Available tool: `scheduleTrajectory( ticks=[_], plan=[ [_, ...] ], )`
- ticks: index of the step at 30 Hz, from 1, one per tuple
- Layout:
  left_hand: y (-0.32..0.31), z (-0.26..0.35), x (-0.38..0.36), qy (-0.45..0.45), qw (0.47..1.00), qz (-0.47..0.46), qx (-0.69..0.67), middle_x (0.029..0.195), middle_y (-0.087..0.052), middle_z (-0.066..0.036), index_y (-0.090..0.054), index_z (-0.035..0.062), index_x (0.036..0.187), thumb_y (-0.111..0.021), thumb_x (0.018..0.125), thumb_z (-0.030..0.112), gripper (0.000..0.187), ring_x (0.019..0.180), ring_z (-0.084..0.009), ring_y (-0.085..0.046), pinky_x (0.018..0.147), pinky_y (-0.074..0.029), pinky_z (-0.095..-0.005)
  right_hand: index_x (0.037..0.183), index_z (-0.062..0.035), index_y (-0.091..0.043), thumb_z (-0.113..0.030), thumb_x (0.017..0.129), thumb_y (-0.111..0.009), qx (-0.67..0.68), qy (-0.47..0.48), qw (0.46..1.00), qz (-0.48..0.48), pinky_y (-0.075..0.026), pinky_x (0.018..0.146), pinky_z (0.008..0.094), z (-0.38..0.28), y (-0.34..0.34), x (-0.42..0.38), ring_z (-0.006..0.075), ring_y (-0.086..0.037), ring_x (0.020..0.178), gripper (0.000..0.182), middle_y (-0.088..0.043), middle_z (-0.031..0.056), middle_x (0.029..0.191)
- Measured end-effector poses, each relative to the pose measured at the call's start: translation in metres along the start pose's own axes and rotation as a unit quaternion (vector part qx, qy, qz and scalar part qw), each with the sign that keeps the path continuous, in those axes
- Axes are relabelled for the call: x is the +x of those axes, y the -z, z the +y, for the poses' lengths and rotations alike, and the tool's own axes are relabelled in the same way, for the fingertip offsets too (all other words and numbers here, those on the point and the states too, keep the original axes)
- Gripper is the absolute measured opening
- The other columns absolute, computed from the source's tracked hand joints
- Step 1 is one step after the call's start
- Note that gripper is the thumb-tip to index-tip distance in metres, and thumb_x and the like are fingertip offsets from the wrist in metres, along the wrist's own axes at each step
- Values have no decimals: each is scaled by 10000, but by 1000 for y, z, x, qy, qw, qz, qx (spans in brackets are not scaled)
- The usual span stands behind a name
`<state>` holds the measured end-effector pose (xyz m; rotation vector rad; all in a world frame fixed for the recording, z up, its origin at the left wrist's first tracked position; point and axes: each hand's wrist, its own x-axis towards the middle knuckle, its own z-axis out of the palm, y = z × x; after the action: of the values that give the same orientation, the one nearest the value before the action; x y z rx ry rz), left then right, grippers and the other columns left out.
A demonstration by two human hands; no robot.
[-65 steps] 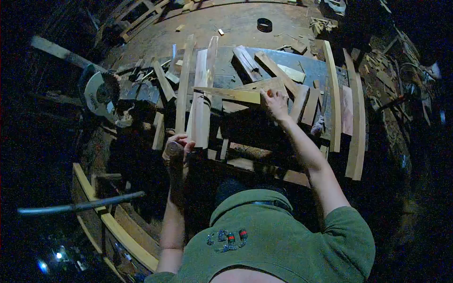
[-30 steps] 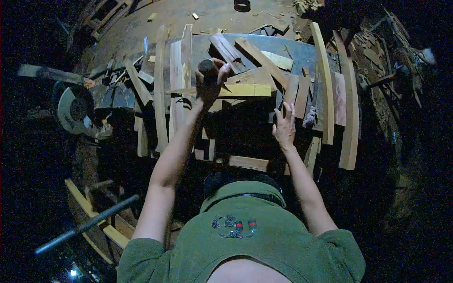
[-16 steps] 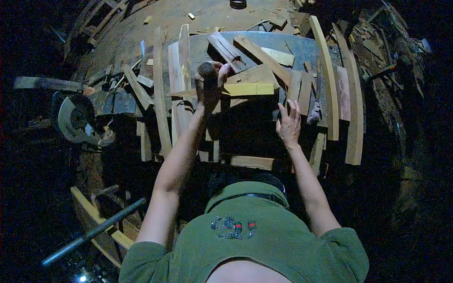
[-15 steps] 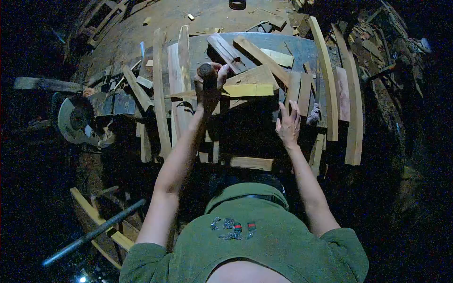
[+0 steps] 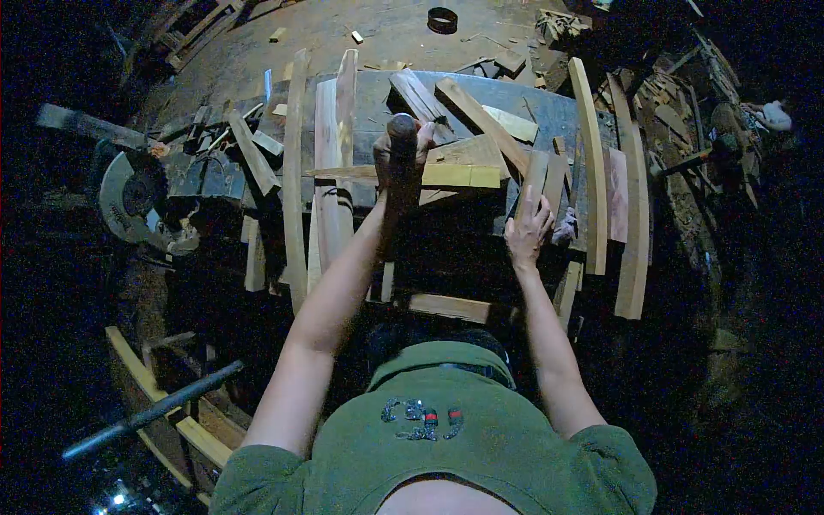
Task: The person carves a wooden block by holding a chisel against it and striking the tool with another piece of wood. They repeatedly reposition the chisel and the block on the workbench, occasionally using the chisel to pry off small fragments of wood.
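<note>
My left hand is raised over the middle of the workbench, shut on a dark hammer-like tool whose rounded end sticks up above the fingers. It hovers over a pale yellow crosswise plank. My right hand lies lower right, fingers closed on the near end of a short wooden slat. Both hands work over a dark metal-topped bench strewn with wood offcuts.
Long upright strips lie on the left, two long curved planks on the right. A circular saw sits at the far left. A black ring lies on the floor beyond. A metal pipe crosses the lower left.
My left hand rose from low beside the bench to above the yellow plank, carrying the tool. My right hand left that plank, came down and right, and its spread fingers closed on the slat.
</note>
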<state>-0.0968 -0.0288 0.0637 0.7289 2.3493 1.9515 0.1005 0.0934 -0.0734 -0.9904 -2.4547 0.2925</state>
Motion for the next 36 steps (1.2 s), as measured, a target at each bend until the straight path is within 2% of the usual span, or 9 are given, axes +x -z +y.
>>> scheduleTrajectory(
  ticks=[16,20,22,23,25,28,31,33,36],
  plan=[
    [-11,-50,-8,-101,992,48,-60,547,-472,-69,-489,50,677,-673,782,176,246,481,-186,-426,467,-378,-323,1353,-52,-290,-17,672,-624,117,-4,992,48,-368,890,414,4,-4,-23,302,-457,965,760,-457,172,1039],
    [-6,-36,-13,-87,992,51,-71,556,-488,-75,-493,50,688,-663,793,189,243,490,-187,-439,471,-378,-334,1160,27,-444,-76,680,-671,638,-395,628,-204,-507,741,344,26,7,-36,240,-595,897,541,-580,140,986],
    [-5,-34,-12,-102,994,43,-22,558,-492,-75,-495,50,689,-661,795,192,243,495,-185,-445,473,-380,-335,1133,34,-471,-107,719,-631,799,-390,425,-172,-524,704,361,27,22,-54,253,-601,851,466,-585,157,961],
    [-5,-32,-10,-110,993,38,0,559,-494,-75,-495,49,690,-660,795,194,243,497,-184,-448,473,-380,-336,1133,34,-471,-107,719,-631,801,-389,424,-164,-524,704,361,28,26,-55,253,-601,851,466,-585,157,961],
    [-4,-31,-8,-125,991,30,47,561,-498,-75,-497,49,691,-659,797,197,244,502,-182,-455,475,-382,-338,1148,40,-467,-159,766,-573,857,-410,241,-198,-532,713,389,2,67,-48,262,-595,871,443,-570,184,1007],
    [-5,-30,-8,-128,989,15,77,567,-509,-78,-500,46,696,-658,798,208,249,510,-179,-468,476,-384,-336,1163,48,-463,-205,803,-519,884,-362,203,-218,-544,696,388,-15,81,-31,265,-594,867,443,-562,198,1034],
    [-11,-31,-6,-183,982,47,21,556,-506,-76,-502,41,696,-656,801,214,254,497,-174,-458,474,-380,-324,1272,22,-389,-286,866,-491,775,-294,446,-337,-534,555,324,-21,90,15,234,-604,771,519,-575,165,1024],
    [-9,-28,-8,-135,989,1,64,545,-508,-55,-508,40,699,-648,812,216,252,485,-145,-445,475,-379,-307,1268,-86,-389,-266,843,-537,627,-75,761,-149,-465,534,294,-78,132,52,139,-549,645,484,-570,60,881],
    [-6,-34,-15,-123,990,-27,57,543,-507,-52,-508,40,698,-648,813,215,252,485,-142,-445,474,-379,-306,1295,-82,-380,-269,822,-563,582,-60,791,-180,-465,589,359,-122,175,58,225,-574,655,540,-584,85,856]
  ],
)
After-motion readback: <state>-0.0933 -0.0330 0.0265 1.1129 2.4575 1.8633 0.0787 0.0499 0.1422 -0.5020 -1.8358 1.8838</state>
